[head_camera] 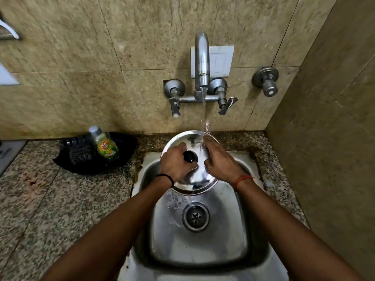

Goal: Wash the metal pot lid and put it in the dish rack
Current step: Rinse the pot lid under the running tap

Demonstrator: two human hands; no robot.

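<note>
The sink (203, 246) filled the lower centre of the frame, set into the counter (60, 209). The lid (199, 175) sat over the sink's upper end, below the tap (202, 61) at centre top. The left hand (175, 165) lay on the lid's left, the right hand (220, 162) on its right. A bottle (104, 144) stood in a tray (121, 157) at centre left. A valve (266, 81) was on the wall, upper right.

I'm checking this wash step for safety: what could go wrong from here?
The wet metal pot lid is held over the sink mainly by the left hand gripping its black knob; it might slip. Tap water striking the rim near the right hand may splash onto the counter.
</note>
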